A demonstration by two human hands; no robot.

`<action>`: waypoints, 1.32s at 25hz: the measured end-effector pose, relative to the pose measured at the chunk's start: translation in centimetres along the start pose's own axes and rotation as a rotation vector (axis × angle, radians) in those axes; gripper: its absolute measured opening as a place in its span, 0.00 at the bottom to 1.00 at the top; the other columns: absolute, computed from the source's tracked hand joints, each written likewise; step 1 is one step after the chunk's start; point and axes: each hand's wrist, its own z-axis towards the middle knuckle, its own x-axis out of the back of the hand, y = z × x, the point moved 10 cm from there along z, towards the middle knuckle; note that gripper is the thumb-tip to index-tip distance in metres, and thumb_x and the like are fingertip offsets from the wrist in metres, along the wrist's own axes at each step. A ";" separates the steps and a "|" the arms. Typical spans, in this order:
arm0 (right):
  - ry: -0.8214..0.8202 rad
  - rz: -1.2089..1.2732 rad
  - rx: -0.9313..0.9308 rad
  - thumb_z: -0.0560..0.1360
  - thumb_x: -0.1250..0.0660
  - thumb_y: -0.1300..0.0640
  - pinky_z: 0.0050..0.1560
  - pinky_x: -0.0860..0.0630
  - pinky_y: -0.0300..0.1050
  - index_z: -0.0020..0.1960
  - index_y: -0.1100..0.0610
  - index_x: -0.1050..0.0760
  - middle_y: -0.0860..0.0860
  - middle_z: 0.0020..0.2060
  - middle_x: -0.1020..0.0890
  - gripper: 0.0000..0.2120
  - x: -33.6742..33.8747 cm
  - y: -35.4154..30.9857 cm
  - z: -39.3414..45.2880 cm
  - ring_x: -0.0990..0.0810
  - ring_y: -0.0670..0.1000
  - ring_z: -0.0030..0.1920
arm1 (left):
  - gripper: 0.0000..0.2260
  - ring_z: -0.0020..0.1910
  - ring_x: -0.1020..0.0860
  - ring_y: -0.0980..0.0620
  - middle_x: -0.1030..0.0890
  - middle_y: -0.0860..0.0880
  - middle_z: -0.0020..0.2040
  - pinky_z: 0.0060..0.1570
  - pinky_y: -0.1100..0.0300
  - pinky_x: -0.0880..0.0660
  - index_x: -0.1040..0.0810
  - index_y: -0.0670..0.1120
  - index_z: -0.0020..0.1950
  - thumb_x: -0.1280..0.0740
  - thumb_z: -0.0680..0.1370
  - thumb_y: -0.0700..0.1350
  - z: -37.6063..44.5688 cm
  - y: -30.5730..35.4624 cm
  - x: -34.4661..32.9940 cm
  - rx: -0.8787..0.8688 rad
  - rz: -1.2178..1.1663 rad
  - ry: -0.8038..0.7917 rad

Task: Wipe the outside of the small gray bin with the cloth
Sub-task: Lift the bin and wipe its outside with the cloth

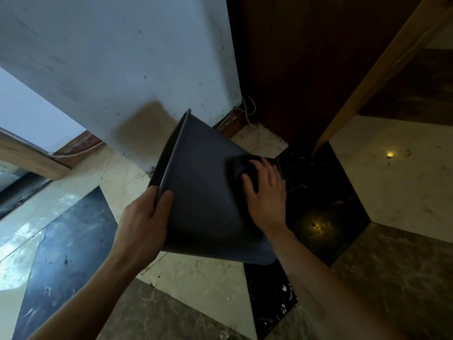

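Observation:
The small gray bin point(206, 192) is held off the floor, tipped on its side with its open mouth facing left and away from me. My left hand point(143, 217) grips the near part of its rim, thumb on the outer wall. My right hand point(266, 192) lies flat on a dark cloth point(247, 165), pressing it against the bin's outer wall near the base end. The fingers cover most of the cloth, and its far edge hangs past the bin.
A white wall point(122, 57) with a wooden skirting board stands just behind the bin. A dark wooden door point(306, 57) and a loose white cable point(248, 111) are at the back right. The floor point(380, 180) below is polished cream, black and brown stone tile.

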 end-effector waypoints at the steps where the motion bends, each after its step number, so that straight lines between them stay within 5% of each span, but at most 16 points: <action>1: 0.021 0.038 -0.074 0.80 0.46 0.41 0.75 0.46 0.58 0.72 0.48 0.35 0.50 0.75 0.34 0.23 0.6 2.3 0.1 0.42 0.55 0.77 | 0.14 0.28 0.27 0.51 0.25 0.48 0.30 0.27 0.60 0.35 0.27 0.46 0.40 0.44 0.81 0.50 0.0 0.1 -0.1 -0.007 -0.001 -0.002; 4: 0.048 0.306 -0.335 0.81 0.45 0.44 0.73 0.42 0.52 0.74 0.50 0.38 0.51 0.75 0.38 0.23 1.0 7.2 -2.1 0.41 0.56 0.75 | 0.13 0.29 0.26 0.51 0.24 0.48 0.32 0.28 0.60 0.34 0.27 0.47 0.41 0.44 0.81 0.50 -0.2 0.8 -0.3 -0.041 0.002 -0.005; 6: 0.106 0.338 -0.340 0.81 0.45 0.45 0.75 0.44 0.54 0.75 0.51 0.39 0.50 0.77 0.40 0.24 0.8 6.4 -5.1 0.44 0.55 0.77 | 0.12 0.32 0.24 0.50 0.22 0.49 0.34 0.29 0.59 0.32 0.26 0.47 0.43 0.44 0.81 0.51 -0.5 1.3 -0.6 -0.058 0.003 -0.009; 11: 0.154 0.279 0.115 0.82 0.51 0.41 0.76 0.51 0.50 0.73 0.45 0.38 0.45 0.78 0.41 0.22 -0.8 -6.4 -12.5 0.48 0.52 0.79 | 0.13 0.24 0.27 0.51 0.26 0.50 0.27 0.21 0.66 0.37 0.31 0.48 0.38 0.44 0.81 0.51 -1.2 3.5 -1.0 -0.177 0.115 0.026; 16: 0.159 0.203 0.257 0.81 0.50 0.43 0.75 0.45 0.57 0.72 0.51 0.36 0.52 0.76 0.35 0.23 1.3 -10.6 -5.6 0.44 0.55 0.78 | 0.13 0.27 0.25 0.55 0.30 0.53 0.23 0.18 0.64 0.37 0.36 0.51 0.36 0.44 0.79 0.51 -2.8 3.9 -1.7 -0.265 0.127 -0.003; 20: 0.147 0.194 0.095 0.81 0.46 0.45 0.75 0.45 0.55 0.72 0.52 0.33 0.53 0.73 0.31 0.23 1.4 -6.7 -0.1 0.39 0.56 0.76 | 0.12 0.29 0.23 0.55 0.27 0.52 0.25 0.22 0.67 0.31 0.33 0.51 0.37 0.45 0.79 0.53 -3.1 2.8 -1.4 -0.262 0.027 -0.030; 23: 0.217 0.217 -0.203 0.82 0.44 0.47 0.72 0.41 0.52 0.71 0.54 0.31 0.55 0.69 0.27 0.21 1.9 1.7 -0.1 0.32 0.57 0.71 | 0.10 0.27 0.24 0.55 0.24 0.51 0.27 0.22 0.67 0.31 0.30 0.53 0.39 0.45 0.78 0.55 -3.3 1.4 -1.0 -0.209 -0.055 -0.062; 26: 0.190 0.276 -0.447 0.81 0.45 0.43 0.71 0.41 0.56 0.73 0.51 0.36 0.55 0.73 0.33 0.23 0.9 7.5 -1.9 0.38 0.58 0.73 | 0.09 0.36 0.20 0.60 0.19 0.61 0.39 0.29 0.68 0.27 0.29 0.64 0.54 0.45 0.76 0.58 -2.9 0.1 -1.0 -0.115 -0.179 -0.157; 28: 0.206 0.308 -0.477 0.80 0.45 0.42 0.70 0.40 0.58 0.73 0.50 0.37 0.54 0.74 0.34 0.24 0.6 8.2 -2.2 0.39 0.59 0.73 | 0.14 0.44 0.19 0.62 0.21 0.63 0.48 0.36 0.68 0.25 0.35 0.71 0.60 0.45 0.75 0.65 -2.0 0.1 -1.4 -0.053 -0.223 -0.295; 30: 0.237 0.328 -0.469 0.80 0.44 0.42 0.70 0.39 0.58 0.73 0.51 0.36 0.54 0.73 0.34 0.24 0.7 8.0 -2.2 0.39 0.59 0.73 | 0.15 0.43 0.19 0.64 0.20 0.61 0.48 0.31 0.72 0.26 0.32 0.71 0.56 0.46 0.72 0.71 -0.3 1.0 -1.6 -0.004 -0.156 -0.379; 33: 0.251 0.337 -0.474 0.80 0.44 0.42 0.70 0.39 0.57 0.73 0.51 0.36 0.54 0.73 0.34 0.24 0.7 8.4 -2.4 0.39 0.58 0.73 | 0.19 0.37 0.21 0.58 0.21 0.57 0.41 0.31 0.63 0.30 0.26 0.59 0.54 0.43 0.73 0.69 6.0 3.9 -1.9 0.039 -0.050 -0.229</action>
